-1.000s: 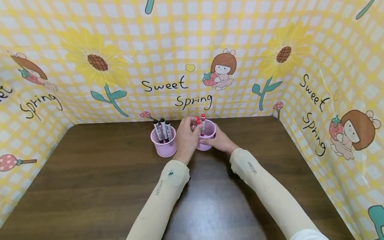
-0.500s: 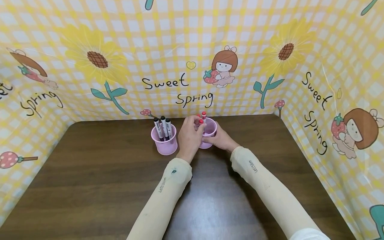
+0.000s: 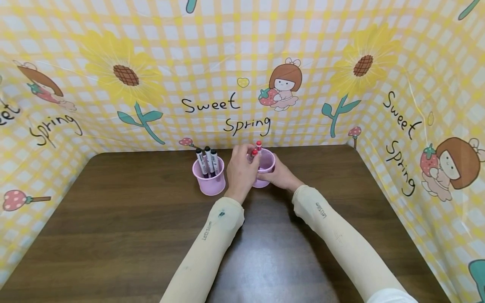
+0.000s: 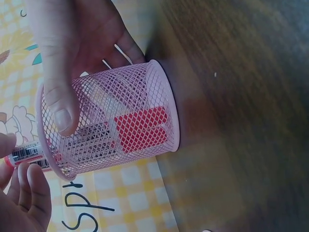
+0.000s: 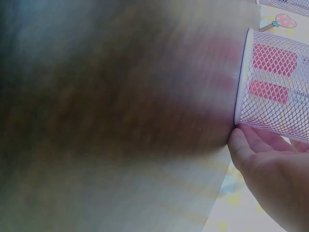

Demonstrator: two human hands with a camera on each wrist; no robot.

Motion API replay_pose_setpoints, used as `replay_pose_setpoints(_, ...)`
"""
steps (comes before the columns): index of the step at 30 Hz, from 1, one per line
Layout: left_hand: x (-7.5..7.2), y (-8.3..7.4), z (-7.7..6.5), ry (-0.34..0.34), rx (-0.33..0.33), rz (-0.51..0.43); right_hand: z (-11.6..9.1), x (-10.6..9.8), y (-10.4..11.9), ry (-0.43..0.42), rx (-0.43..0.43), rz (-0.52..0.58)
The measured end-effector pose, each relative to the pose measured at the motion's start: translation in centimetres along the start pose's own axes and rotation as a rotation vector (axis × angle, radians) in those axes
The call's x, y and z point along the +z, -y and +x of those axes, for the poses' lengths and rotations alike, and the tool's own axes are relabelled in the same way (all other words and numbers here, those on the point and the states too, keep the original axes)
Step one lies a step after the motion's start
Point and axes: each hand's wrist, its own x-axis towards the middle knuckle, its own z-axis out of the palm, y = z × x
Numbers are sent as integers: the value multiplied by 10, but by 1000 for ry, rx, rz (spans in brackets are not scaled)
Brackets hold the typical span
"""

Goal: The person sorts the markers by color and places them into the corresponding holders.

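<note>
My right hand [image 3: 278,174] grips a pink mesh pen cup [image 3: 270,162] from its right side, thumb across the front in the left wrist view. My left hand [image 3: 242,170] reaches over the cup's left rim, fingers and thumb pinching a red-capped marker [image 3: 254,152] near its top. Another red marker [image 3: 259,144] stands upright behind it in the same cup. Through the mesh in the left wrist view, red lower ends of markers [image 4: 140,130] show near the cup's base. The left hand hides part of the cup and its contents in the head view.
A second pink pen cup [image 3: 210,185], holding several black-capped markers [image 3: 208,160], stands just left of my left hand. Both cups are on a brown wooden table [image 3: 125,223], close to its back edge. A yellow checked cloth [image 3: 212,54] hangs behind and along the sides.
My left hand has shifted slightly right over the cup with the red marker. The right hand keeps its hold on the cup. The head view has moved a little.
</note>
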Motion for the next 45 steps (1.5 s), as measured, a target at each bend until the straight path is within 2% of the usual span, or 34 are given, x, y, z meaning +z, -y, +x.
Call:
replay_pose_setpoints(18, -5, -1, 4, 33, 26, -10, 2, 0, 0, 0, -4, -7)
replay_pose_setpoints(27, -6, -1, 4, 37, 41, -34, 2, -2, -3, 9, -19, 37)
replay_pose_setpoints(33, -17, -1, 1, -11, 96, -100, -6, -4, 16, 51, -18, 73)
replay_pose_setpoints(35, -23, 0, -3, -30, 112, -109, -5, -5, 17, 67, -22, 89)
replay_pose_setpoints(38, -31, 1, -9, -44, 148, -120, 1, -7, 0, 69, -40, 96)
replay_pose_setpoints(41, -42, -1, -17, -34, 197, -126, 1, -12, -9, 65, -59, 107)
replay_pose_setpoints(45, -57, 1, -29, 27, 246, -86, -10, -22, -13, 81, -37, 176)
